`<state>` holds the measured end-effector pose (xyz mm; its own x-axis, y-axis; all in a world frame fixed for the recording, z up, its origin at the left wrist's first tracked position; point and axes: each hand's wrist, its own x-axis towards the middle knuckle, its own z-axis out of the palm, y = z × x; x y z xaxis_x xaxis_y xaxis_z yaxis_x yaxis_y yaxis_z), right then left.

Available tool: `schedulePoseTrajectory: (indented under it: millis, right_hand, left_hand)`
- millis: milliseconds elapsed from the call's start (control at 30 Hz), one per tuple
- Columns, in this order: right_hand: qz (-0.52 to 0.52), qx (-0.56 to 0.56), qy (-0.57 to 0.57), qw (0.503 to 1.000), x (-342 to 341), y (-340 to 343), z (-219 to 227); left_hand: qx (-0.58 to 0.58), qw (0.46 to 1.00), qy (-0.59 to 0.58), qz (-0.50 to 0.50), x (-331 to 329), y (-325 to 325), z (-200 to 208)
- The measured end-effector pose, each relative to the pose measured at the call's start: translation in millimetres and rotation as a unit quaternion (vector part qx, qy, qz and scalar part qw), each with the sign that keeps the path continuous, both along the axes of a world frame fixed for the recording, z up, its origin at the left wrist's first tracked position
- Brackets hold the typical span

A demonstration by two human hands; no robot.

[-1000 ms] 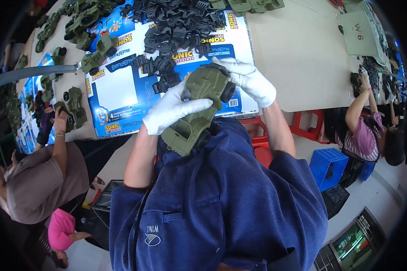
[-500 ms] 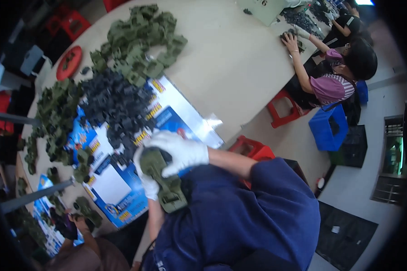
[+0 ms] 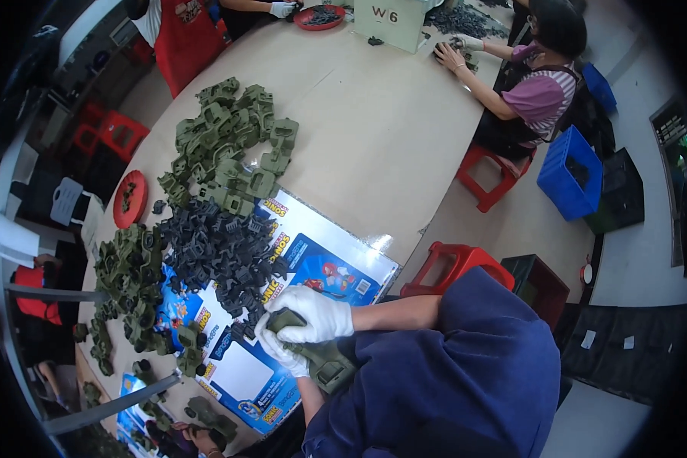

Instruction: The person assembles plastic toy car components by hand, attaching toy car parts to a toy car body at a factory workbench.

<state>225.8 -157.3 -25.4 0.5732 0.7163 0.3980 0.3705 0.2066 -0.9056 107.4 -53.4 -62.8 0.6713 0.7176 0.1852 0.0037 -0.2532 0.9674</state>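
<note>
While I sit or stand at its near edge, the pale table (image 3: pixel 374 130) spreads away from me, the biggest thing in sight. At its right side a co-worker (image 3: pixel 538 99) in a purple and striped top bends over the work, both hands on a small dark green piece. Beyond the table's edge, on the floor, are an open blue crate (image 3: pixel 563 185) and, close to my right arm, a red stool (image 3: pixel 466 267). In front of me a glossy printed sheet (image 3: pixel 240 374), blue and white, lies flat on the table. Past its far edge spreads a pile of olive-green shells (image 3: pixel 229 145); just nearer, partly over the sheet, is a heap of black parts (image 3: pixel 217 248), and to its left a cluster of darker green vehicles (image 3: pixel 130 282). A round red dish (image 3: pixel 138 185) with a few small pieces in it rests near the left rim. The green toy vehicle (image 3: pixel 332 372) is up in my grasp above the sheet's near side, slanted, its lower end close to my blue shirt; whether it touches the cloth I cannot tell. My white-gloved right hand (image 3: pixel 320 317) is wrapped over its upper part, fingers bent, and my gloved left hand (image 3: pixel 282 353) clasps it from the left.
</note>
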Motion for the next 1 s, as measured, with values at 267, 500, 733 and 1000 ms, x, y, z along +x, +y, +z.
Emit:
schedulePoseTrajectory:
  millis: [267, 500, 733, 1000]
  right_hand:
    - [-0.049, -0.235, 0.245, 0.939, 24, -6, -51]
    - [-0.559, 0.008, 0.374, 0.74, 171, -88, -105]
    - [-0.235, -0.229, 0.068, 0.942, 41, -26, -154]
    - [-0.091, -0.208, -0.204, 0.952, 17, 16, -125]
  left_hand:
    - [-0.04, 0.98, 0.194, -0.013, 34, 5, -45]
    - [0.151, 0.934, 0.268, 0.182, -25, 135, -38]
    - [0.389, 0.763, 0.465, 0.224, -128, 300, -117]
    - [0.363, 0.697, 0.599, 0.155, -65, 264, -50]
